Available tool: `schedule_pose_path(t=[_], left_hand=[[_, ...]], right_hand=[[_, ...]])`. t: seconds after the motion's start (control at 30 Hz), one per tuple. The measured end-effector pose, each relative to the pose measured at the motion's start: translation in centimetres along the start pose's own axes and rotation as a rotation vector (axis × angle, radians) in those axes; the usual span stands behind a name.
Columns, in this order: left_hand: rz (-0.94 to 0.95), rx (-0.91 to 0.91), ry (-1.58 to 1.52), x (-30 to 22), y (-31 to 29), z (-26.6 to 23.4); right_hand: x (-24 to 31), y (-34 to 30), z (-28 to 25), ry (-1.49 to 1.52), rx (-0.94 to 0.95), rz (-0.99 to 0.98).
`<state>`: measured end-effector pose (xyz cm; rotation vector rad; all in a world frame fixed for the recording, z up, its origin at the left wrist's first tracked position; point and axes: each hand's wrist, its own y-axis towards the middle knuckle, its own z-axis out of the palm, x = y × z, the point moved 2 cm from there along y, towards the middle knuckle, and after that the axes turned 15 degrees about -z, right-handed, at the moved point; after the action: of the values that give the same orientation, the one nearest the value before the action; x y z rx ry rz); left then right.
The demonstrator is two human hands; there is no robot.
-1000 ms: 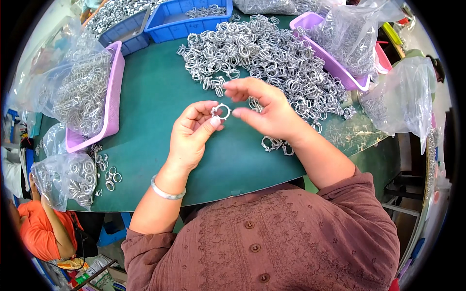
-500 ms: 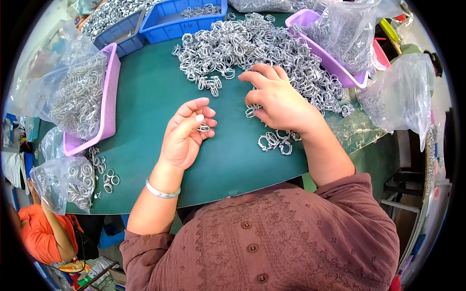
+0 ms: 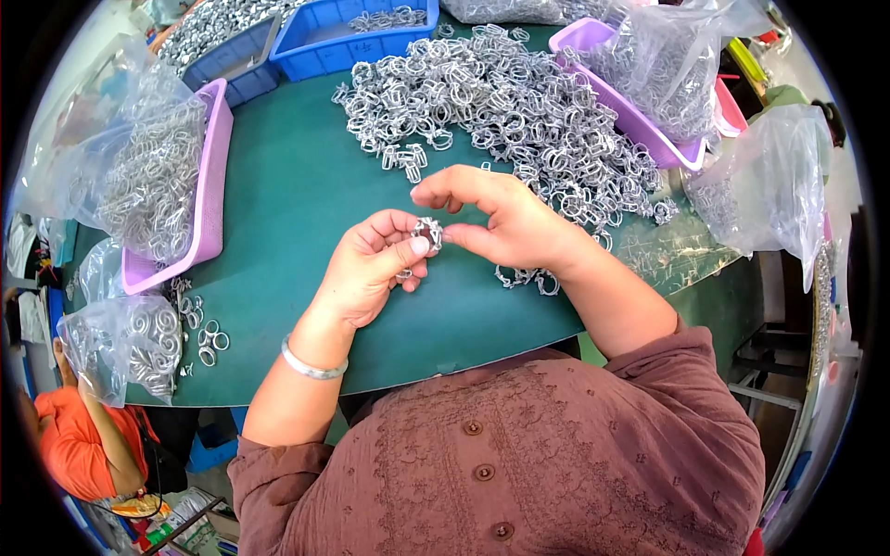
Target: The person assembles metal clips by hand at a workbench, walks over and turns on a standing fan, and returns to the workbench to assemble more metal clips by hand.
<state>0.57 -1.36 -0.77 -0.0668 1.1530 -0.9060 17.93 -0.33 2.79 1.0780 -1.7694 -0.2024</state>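
Note:
My left hand (image 3: 371,269) pinches a silver-grey metal ring (image 3: 428,233) between thumb and fingers. A second small metal piece (image 3: 404,273) shows under its thumb, against the fingers. My right hand (image 3: 510,218) is just right of the ring, thumb tip at its edge and index finger raised apart above it; I see nothing held in it. Beyond both hands spreads a large pile of similar metal rings (image 3: 519,102). A small cluster of rings (image 3: 528,278) lies below my right hand, partly covered by it.
Purple baskets with bagged metal pieces stand at left (image 3: 211,185) and right (image 3: 640,130). At the back are a blue tray (image 3: 357,46) and a grey-blue bin (image 3: 232,85). A clear bag of spiral pieces (image 3: 153,343) lies near left; beyond it sits a person in orange (image 3: 88,445).
My right hand has come from the pile toward my left hand. A ring now sits at my left fingertips, and the left hand has turned and shifted slightly right.

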Motion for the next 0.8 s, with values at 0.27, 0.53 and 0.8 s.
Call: schedule_pose_path(t=[0.27, 0.53, 0.8], left_hand=[[0.128, -0.098, -0.094, -0.09, 0.1, 0.08], [0.135, -0.033, -0.07, -0.4, -0.21, 0.51], [0.125, 0.001, -0.081, -0.26, 0.07, 0.19]], right_hand=[[-0.44, -0.36, 0.64, 0.242, -0.101, 0.209], [-0.46, -0.43, 0.78, 0.327, -0.112, 0.316], [-0.56, -0.42, 0.93, 0.445, -0.176, 0.315]])
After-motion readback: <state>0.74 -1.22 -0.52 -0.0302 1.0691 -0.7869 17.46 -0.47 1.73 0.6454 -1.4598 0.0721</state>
